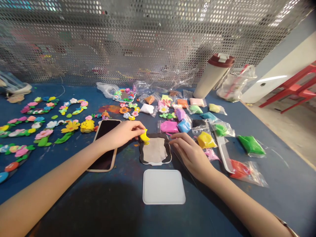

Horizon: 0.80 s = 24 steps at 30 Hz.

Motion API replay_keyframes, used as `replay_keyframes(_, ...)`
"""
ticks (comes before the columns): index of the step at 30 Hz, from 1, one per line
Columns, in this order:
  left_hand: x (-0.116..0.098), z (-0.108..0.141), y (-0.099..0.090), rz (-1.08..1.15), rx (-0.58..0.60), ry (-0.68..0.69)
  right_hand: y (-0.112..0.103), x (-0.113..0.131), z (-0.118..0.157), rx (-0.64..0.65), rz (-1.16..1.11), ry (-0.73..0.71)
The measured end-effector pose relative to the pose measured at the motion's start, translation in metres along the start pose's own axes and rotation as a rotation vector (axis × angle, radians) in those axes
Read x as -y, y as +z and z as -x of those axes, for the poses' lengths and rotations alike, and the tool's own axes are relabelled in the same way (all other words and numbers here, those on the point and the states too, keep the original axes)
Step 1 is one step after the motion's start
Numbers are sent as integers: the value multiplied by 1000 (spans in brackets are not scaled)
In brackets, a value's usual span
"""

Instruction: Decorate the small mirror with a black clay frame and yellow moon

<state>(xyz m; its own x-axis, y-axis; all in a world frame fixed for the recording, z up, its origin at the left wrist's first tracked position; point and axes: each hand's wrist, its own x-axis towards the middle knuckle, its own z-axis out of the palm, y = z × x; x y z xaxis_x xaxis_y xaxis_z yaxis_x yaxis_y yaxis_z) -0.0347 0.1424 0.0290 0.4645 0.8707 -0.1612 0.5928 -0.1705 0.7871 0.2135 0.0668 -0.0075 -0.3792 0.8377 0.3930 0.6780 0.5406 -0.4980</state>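
Note:
My left hand pinches a yellow crescent-shaped piece of clay between thumb and fingers. The crescent is at the upper left corner of a small wavy-edged frame with a black border and a pale, wrinkled-looking centre. At the frame's right side rests my right hand, its fingers loosely bent and their tips at the border; its thumb is hidden. Just below the frame lies a pale rounded rectangular board. A phone lies under my left forearm.
Several bags of coloured clay spread across the right side, with a white comb among them. Clay-flower pieces cover the left. At the back stand a tumbler, a plastic bag and a perforated metal panel.

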Motion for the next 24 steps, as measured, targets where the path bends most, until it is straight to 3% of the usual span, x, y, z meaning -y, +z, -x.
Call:
replay_keyframes(6, 0, 1, 8, 132, 30, -5, -3, 4, -1, 21, -83, 119)
replay_keyframes(14, -31, 22, 42, 437, 98, -49, 1, 27, 1, 78, -612, 459)
replay_keyframes(20, -39, 35, 50, 409, -18, 52, 1, 33, 2, 64, -1134, 566)
replay_keyframes(24, -39, 38, 52, 345, -50, 69, -5, 29, 1, 38, -1238, 644)
